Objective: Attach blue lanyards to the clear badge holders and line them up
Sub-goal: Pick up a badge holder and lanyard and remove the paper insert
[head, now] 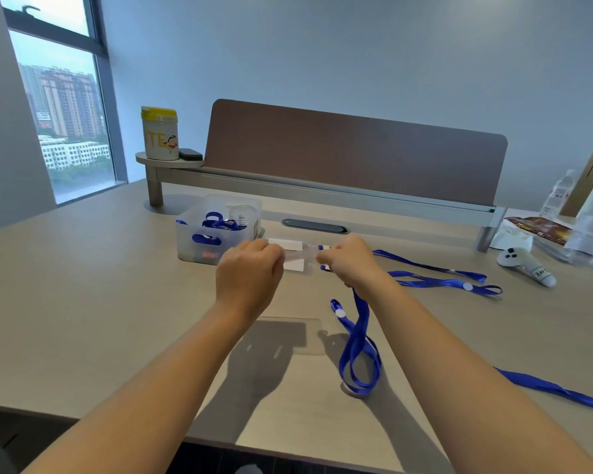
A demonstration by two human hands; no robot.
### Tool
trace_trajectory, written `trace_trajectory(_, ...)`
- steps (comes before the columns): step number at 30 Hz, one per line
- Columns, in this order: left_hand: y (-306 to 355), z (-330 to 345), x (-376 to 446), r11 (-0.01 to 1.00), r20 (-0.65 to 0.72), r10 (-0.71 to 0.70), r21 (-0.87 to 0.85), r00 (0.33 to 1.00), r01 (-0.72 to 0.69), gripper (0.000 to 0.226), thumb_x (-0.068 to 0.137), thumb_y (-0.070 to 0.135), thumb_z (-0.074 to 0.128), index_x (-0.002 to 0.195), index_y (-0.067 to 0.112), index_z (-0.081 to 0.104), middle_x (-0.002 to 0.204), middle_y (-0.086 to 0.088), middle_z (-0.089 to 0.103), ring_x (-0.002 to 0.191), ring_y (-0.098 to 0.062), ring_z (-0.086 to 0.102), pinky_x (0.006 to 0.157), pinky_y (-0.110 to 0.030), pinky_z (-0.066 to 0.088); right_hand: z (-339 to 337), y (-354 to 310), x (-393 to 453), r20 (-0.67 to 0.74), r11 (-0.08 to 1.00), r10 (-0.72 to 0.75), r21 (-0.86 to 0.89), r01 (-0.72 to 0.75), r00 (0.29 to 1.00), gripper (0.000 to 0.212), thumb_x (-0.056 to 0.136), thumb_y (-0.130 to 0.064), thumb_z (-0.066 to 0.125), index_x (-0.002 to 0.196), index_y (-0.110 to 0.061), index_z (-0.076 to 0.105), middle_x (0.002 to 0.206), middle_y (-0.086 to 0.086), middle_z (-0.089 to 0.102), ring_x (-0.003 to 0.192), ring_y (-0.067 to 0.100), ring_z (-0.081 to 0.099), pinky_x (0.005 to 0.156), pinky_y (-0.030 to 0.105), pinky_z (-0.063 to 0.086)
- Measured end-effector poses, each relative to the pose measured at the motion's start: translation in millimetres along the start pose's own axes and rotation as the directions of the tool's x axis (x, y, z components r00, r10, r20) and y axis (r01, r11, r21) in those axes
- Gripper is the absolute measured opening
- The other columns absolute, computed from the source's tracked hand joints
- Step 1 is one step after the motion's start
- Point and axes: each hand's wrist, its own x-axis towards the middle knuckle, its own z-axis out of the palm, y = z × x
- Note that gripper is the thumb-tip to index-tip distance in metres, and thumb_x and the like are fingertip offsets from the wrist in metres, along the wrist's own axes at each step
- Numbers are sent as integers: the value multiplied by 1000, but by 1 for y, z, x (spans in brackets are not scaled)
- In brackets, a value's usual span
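Note:
Both hands are raised above the table's middle. My left hand (249, 268) grips the left end of a clear badge holder (300, 257). My right hand (348, 260) pinches the end of a blue lanyard (358, 340) at the holder's right edge; the lanyard's loop hangs down to the table. Behind the hands lie two badge holders with white cards (285, 245), their blue lanyards (435, 278) stretched out to the right. Another blue lanyard (555, 390) lies at the right edge.
A clear plastic bin (216, 230) with more lanyards and holders stands behind my left hand. A desk shelf (322, 189) with a divider runs across the back. A white controller (524, 265), water bottle (558, 193) and packets sit at right. A can (160, 133) stands on the shelf.

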Motion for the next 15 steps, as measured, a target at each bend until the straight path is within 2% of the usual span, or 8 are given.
trace_trajectory(3,-4,0,0,991,15,92,91,996,-93,10,68,13,76,62,8,70,55,-9,70,42,-21,60,46,-21,49,2,0,1,21,994,-14,-107,16,1000,34,86,-12,53,54,-10,39,54,4,32,48,16,28,48,25,26)
trace_trajectory(5,-5,-1,-1,992,37,91,80,995,-94,9,68,12,76,63,7,71,57,-11,71,43,-23,61,46,-23,51,2,1,1,64,990,-38,-130,46,997,31,86,-12,54,58,-7,44,56,4,35,49,15,32,50,25,29)
trace_trajectory(6,-4,-3,-1,998,66,44,32,997,-46,8,71,12,74,68,5,71,62,-13,73,48,-25,64,48,-24,52,2,3,0,94,988,-64,-131,76,994,26,87,-11,54,63,-4,50,57,3,38,50,14,34,53,25,32)
trace_trajectory(8,-3,-7,3,980,127,-148,-116,981,163,15,82,14,63,87,2,71,84,-16,75,69,-30,68,59,-25,49,4,8,-2,110,980,-129,-135,144,985,16,89,-11,54,79,-1,62,60,-1,44,56,12,41,56,24,37)
trace_trajectory(10,-7,-5,9,919,151,-332,-173,931,356,25,89,19,53,103,4,67,104,-15,71,87,-30,65,68,-28,47,7,16,-2,26,960,-195,-200,197,980,20,90,-15,52,93,1,64,69,-2,51,68,15,48,62,27,39)
trace_trajectory(13,-12,-4,10,890,193,-406,-140,893,434,29,91,23,50,110,7,64,112,-14,68,95,-30,63,77,-35,52,7,25,-1,-105,950,-226,-245,195,968,25,94,-19,44,103,-1,58,82,4,52,76,18,47,63,26,37)
trace_trajectory(15,-14,-2,8,883,218,-418,-131,882,451,29,91,23,49,110,7,64,112,-14,68,95,-30,63,78,-36,52,6,30,2,-113,985,-153,-102,142,982,25,96,-14,36,109,-1,53,81,3,49,73,16,44,63,26,36)
